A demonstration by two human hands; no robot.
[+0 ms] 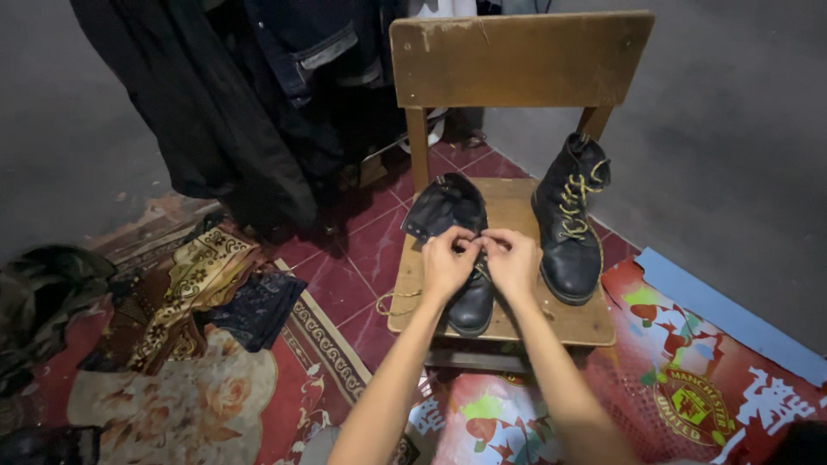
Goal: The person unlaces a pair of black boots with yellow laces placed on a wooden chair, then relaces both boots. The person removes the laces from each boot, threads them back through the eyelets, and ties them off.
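Two black lace-up boots stand on the seat of a wooden chair (pixel 568 323). The left boot (pixel 448 211) has its shaft folded open, and both of my hands work over its lacing. My left hand (pixel 445 263) and my right hand (pixel 514 261) meet fingertip to fingertip, pinching the yellow lace (pixel 392 301), whose loose end trails off the seat's left edge. The right boot (pixel 568 228) stands laced with yellow laces, untouched, just right of my right hand.
Dark clothes (pixel 224 112) hang at the back left. Patterned cloths (pixel 202 275) and a dark rag (pixel 258 306) lie on a floral rug (pixel 172 405). A red printed mat (pixel 689 387) lies at the right, with grey walls behind.
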